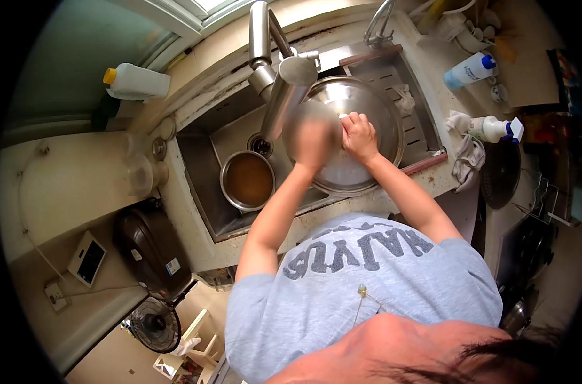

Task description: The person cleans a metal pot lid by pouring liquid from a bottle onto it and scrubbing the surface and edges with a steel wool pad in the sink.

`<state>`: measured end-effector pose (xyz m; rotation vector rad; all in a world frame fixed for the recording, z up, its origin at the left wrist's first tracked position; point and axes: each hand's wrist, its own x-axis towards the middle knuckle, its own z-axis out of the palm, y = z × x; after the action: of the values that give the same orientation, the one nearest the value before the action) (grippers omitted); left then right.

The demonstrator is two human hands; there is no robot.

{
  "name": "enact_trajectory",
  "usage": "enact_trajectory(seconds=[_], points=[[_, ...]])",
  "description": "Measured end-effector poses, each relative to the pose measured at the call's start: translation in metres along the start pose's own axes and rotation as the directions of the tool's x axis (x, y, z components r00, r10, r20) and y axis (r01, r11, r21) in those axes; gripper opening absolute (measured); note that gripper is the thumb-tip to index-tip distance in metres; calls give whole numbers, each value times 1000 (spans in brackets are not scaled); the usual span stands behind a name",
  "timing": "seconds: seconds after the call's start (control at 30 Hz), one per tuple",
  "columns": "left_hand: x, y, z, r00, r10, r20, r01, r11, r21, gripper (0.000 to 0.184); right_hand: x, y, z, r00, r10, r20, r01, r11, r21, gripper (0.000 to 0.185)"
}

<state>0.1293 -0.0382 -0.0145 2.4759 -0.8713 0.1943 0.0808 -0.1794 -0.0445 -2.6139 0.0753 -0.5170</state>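
Observation:
A large round stainless-steel basin or lid [384, 153] lies over the middle of the sink; I cannot tell which it is. My left hand [313, 139] is over its left part, with the fingers lost in a round smear. Close beside it, my right hand [360, 136] is closed, fingers curled and thumb towards the left. A small white bit shows at its fingertips, too small to name. Left of both hands, a metal pot [247, 180] of brownish liquid stands in the sink [201, 150], near the drain [260, 146].
A metal faucet [290, 86] reaches over the sink close to my left hand. A white jug with a yellow cap [137, 82] lies at the upper left. On the right counter are a blue-capped bottle [470, 70], a spray bottle [492, 129] and a crumpled cloth [469, 160].

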Motion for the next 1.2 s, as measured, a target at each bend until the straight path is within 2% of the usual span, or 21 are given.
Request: enact_trajectory(seconds=[0.03,0.13,0.17,0.23,0.3,0.33,0.37,0.43,0.53,0.57,0.6,0.67,0.73,0.77,0.8,0.9,0.97,1.0,1.03,1.13,1.2], points=[[-6,-1,3,999,23,-38,-25,999,-42,22,-1,-2,-1,1000,11,17,-11,1000,-7,11],[15,-14,1,999,-2,43,3,1000,-21,19,8,-4,-3,999,18,38,-16,998,-63,12],[30,-14,-3,984,-160,77,164,985,-55,14,8,-3,-2,999,9,41,-7,999,-53,12],[31,-12,-12,981,-182,-65,176,981,-87,13,2,-5,1,999,5,51,-3,999,-42,12],[23,-16,1,979,-199,-46,193,976,-101,13,0,-3,0,998,-7,63,10,999,-43,12],[13,-9,0,971,-235,35,237,963,-125,13,-1,-4,0,997,-13,78,16,999,-39,12],[-2,0,-3,986,-164,-25,156,969,-192,11,0,-3,1,996,-17,92,20,999,-33,13],[-15,5,-6,992,-118,-55,107,980,-169,11,1,-4,4,999,-19,51,21,999,-32,13],[9,-4,-9,977,-213,0,212,973,-86,10,0,-3,5,999,-35,39,37,998,-51,14],[18,-11,-5,973,-214,-88,215,977,4,8,4,-2,6,998,-43,45,46,997,-68,15],[26,-11,-10,957,-262,-123,257,965,-56,8,4,-4,6,998,-48,40,51,996,-72,15],[20,-10,-1,968,-219,-120,218,976,-20,8,3,-4,2,996,-66,63,71,994,-82,13],[0,9,-9,989,-144,-36,136,976,-169,7,3,-3,1,995,-67,70,72,995,-64,13],[-24,16,-7,993,-120,12,121,976,-179,5,2,-4,3,996,-55,76,58,997,-41,13],[-19,9,-7,992,-121,23,123,976,-177,5,3,-3,5,996,-47,80,50,998,-36,13],[9,-3,-40,954,-295,-45,289,950,-116,5,7,-4,1,996,-83,44,85,995,-44,12],[8,-2,-34,949,-313,-35,306,943,-128,5,0,-5,3,996,-79,52,81,996,-45,12],[1,-8,-6,958,-283,-46,277,955,-103,5,2,-3,4,996,-67,57,70,997,-43,11],[-10,5,5,981,-191,-44,181,968,-175,6,6,-3,5,996,-71,52,74,996,-41,11],[4,-9,4,958,-287,4,286,956,-65,7,1,-5,3,996,-68,55,70,997,-36,12],[15,-17,-10,962,-258,-89,254,966,-51,8,6,-5,3,994,-84,67,86,996,-25,13]])
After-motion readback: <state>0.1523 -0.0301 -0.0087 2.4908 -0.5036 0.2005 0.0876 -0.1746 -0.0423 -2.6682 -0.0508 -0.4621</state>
